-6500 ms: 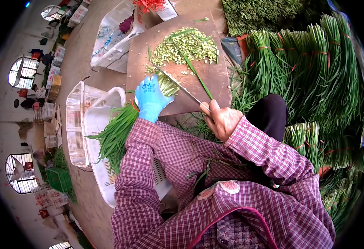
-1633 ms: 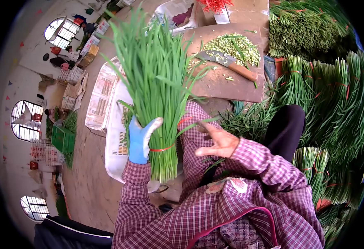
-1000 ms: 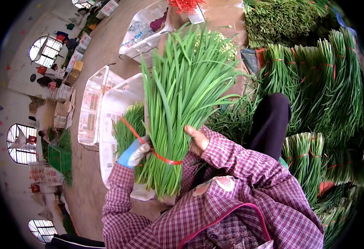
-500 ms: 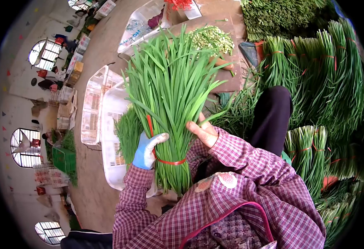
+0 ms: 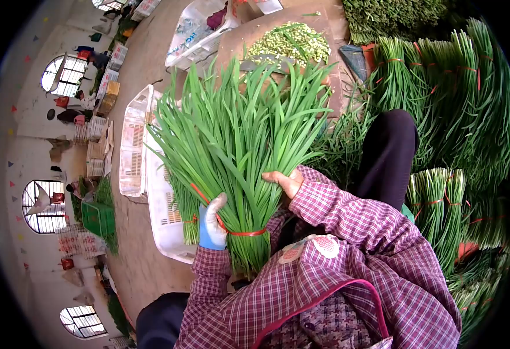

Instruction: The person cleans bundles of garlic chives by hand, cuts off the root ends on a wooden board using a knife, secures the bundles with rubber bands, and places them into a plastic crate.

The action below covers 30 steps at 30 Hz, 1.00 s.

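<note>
A large bundle of garlic chives (image 5: 237, 139) stands in front of my chest, its long leaves fanned out away from me. A red band (image 5: 248, 233) circles it near the bottom, with a loose red end sticking up at the left. My left hand (image 5: 212, 224), in a white and blue glove, grips the bundle's left side by the band, thumb pointing up. My bare right hand (image 5: 286, 182) clasps the right side higher up, thumb across the leaves; its other fingers are hidden behind them.
A white plastic crate (image 5: 170, 235) at the left holds another tied bundle (image 5: 189, 203). Ahead, a knife (image 5: 266, 63) and chopped stem pieces (image 5: 295, 41) lie on a brown board (image 5: 232, 49). Several tied bundles (image 5: 391, 75) stand along the right, beyond my dark-trousered knee (image 5: 391, 151).
The leaf tops have spread wider and dropped lower, uncovering the knife and more of the board. My left hand has shifted slightly right and turned more upright. Both hands still hold the bundle.
</note>
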{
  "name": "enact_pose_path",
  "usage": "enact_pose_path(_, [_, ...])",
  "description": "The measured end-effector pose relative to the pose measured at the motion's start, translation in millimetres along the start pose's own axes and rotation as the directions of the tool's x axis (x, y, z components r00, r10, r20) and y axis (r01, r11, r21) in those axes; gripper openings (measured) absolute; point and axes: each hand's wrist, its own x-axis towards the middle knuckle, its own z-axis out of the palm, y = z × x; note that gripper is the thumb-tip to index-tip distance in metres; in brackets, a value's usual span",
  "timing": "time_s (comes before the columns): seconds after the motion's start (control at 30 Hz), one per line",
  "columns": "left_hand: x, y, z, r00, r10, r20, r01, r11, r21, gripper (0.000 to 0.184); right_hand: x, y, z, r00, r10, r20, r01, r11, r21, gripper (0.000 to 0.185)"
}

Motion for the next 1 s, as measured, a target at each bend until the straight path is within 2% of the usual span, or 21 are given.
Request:
enact_pose_path(0.1, [-4.8, -3.1, 0.5, 1.000, -0.012, -0.019, 0.010, 0.993, -0.117, 0.039, -1.2, 2.6, -9.0, 0.999, 0.050, 0.020, -0.050, 0.998, 0.026, 0.023])
enact_pose_path(0.17, [-7.6, -3.0, 4.8, 1.000, -0.010, -0.022, 0.006, 0.986, -0.169, 0.038, -1.4, 5.9, -12.3, 1.000, -0.012, -0.003, 0.011, 0.999, -0.048, 0.022])
enact_pose_path(0.27, [-13.6, -1.3, 9.3, 0.998, 0.040, -0.051, -0.045, 0.993, -0.105, 0.037, 3.0, 3.9, -15.4, 1.000, -0.016, 0.026, 0.019, 0.993, -0.113, 0.024])
enact_pose_path(0.33, [-7.9, -12.9, -8.3, 0.992, 0.110, -0.064, -0.106, 0.992, 0.069, 0.036, 1.0, -9.7, -14.7, 0.998, 0.001, 0.060, 0.006, 0.992, -0.126, 0.028])
enact_pose_path(0.4, [-13.1, -9.9, -4.7, 0.991, 0.133, -0.032, -0.128, 0.985, 0.118, 0.037, -10.9, -36.3, -10.8, 0.981, -0.097, 0.170, 0.150, 0.930, -0.335, 0.037])
enact_pose_path(0.43, [-15.8, -6.8, -1.5, 0.988, 0.155, 0.000, -0.152, 0.973, 0.171, 0.038, -10.5, -44.8, -18.6, 0.991, -0.026, 0.134, 0.088, 0.876, -0.474, 0.048])
enact_pose_path(0.5, [-16.9, -7.0, 0.5, 0.986, 0.163, -0.013, -0.160, 0.976, 0.147, 0.039, -8.6, -49.6, -41.4, 0.989, -0.143, 0.044, 0.145, 0.848, -0.511, 0.052])
enact_pose_path(0.57, [-16.7, -8.3, 0.4, 0.985, 0.171, -0.024, -0.167, 0.978, 0.123, 0.040, -10.6, -82.3, -62.0, 0.987, -0.158, -0.025, 0.094, 0.699, -0.709, 0.057])
enact_pose_path(0.6, [-15.9, -10.0, -0.5, 0.984, 0.173, -0.036, -0.168, 0.979, 0.113, 0.039, -12.3, -96.3, -63.6, 0.937, -0.349, 0.007, 0.244, 0.641, -0.727, 0.053])
enact_pose_path(0.63, [-15.7, -11.8, -0.9, 0.984, 0.174, -0.049, -0.168, 0.980, 0.102, 0.039, -16.8, -112.1, -58.8, 0.850, -0.526, 0.044, 0.381, 0.555, -0.740, 0.049])
enact_pose_path(0.7, [-16.2, -13.0, -2.8, 0.984, 0.175, -0.021, -0.171, 0.977, 0.128, 0.038, -32.6, -146.3, -33.6, 0.716, -0.696, 0.057, 0.338, 0.274, -0.900, 0.034])
enact_pose_path(0.77, [-14.5, -12.4, -1.2, 0.984, 0.179, 0.007, -0.178, 0.972, 0.155, 0.037, -41.1, -161.5, -0.7, 0.492, -0.820, 0.292, 0.535, 0.020, -0.845, 0.015])
enact_pose_path(0.83, [-13.2, -10.5, 2.7, 0.991, 0.130, 0.013, -0.130, 0.985, 0.114, 0.040, -48.9, -167.7, 25.1, 0.470, -0.720, 0.510, 0.473, -0.282, -0.835, 0.013])
enact_pose_path(0.9, [-17.5, -5.2, 9.6, 0.990, 0.143, 0.023, -0.144, 0.980, 0.135, 0.041, -41.8, -161.6, 43.2, 0.502, -0.666, 0.551, 0.461, -0.333, -0.823, 0.014])
enact_pose_path(0.93, [-20.6, -2.8, 13.1, 0.987, 0.155, 0.026, -0.158, 0.975, 0.155, 0.041, -33.3, -156.8, 45.8, 0.486, -0.662, 0.571, 0.396, -0.416, -0.818, 0.017])
enact_pose_path(0.97, [-23.3, -1.7, 16.6, 0.987, 0.156, 0.027, -0.158, 0.975, 0.154, 0.041, -27.0, -155.6, 47.1, 0.538, -0.629, 0.561, 0.359, -0.432, -0.828, 0.017])
enact_pose_path(1.0, [-25.7, -1.0, 20.0, 0.986, 0.164, -0.013, -0.161, 0.977, 0.140, 0.041, -17.8, -152.8, 44.4, 0.532, -0.632, 0.563, 0.347, -0.443, -0.826, 0.019])
